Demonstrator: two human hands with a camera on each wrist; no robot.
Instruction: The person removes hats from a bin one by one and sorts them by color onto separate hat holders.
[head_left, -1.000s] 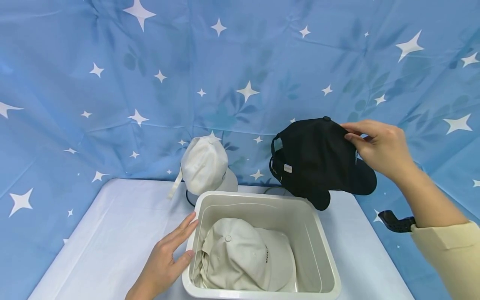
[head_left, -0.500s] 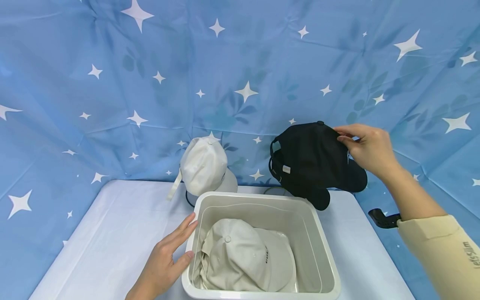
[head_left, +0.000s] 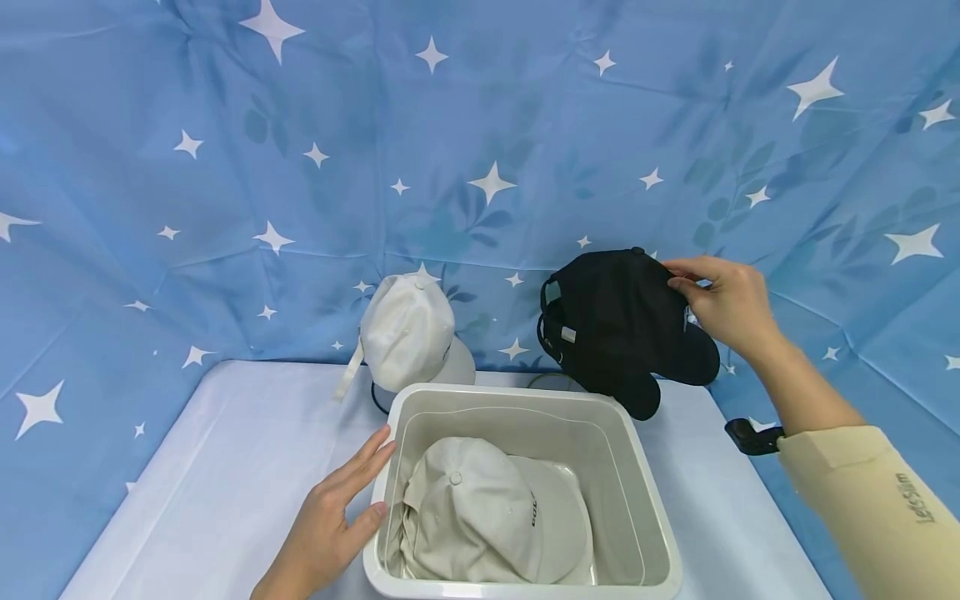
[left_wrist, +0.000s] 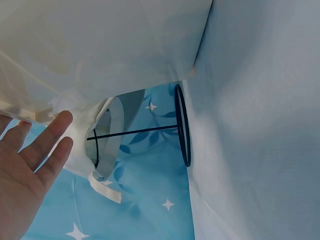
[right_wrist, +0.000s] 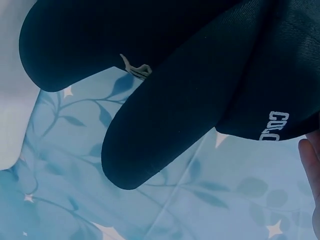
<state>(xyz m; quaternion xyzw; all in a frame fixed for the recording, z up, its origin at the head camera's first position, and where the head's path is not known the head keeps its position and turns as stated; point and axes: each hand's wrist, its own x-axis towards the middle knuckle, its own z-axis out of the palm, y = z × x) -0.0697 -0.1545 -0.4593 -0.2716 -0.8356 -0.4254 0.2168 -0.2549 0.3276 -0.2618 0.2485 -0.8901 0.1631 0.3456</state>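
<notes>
Nearest, the left hand (head_left: 330, 508) lay with straight, spread fingers against a glossy, round-cornered bin (head_left: 652, 517); inside already sat a soft, wrinkled beige cap (head_left: 480, 508). Beyond, outside the bin, the right hand (head_left: 726, 302) pinched the crown of a matte black cap (head_left: 637, 312) between thumb and fingers; a second black cap (head_left: 637, 396) showed its rounded brim just beside. A smooth white cap (head_left: 408, 333), likewise outside, sat on a slender wire stand (left_wrist: 132, 132).
</notes>
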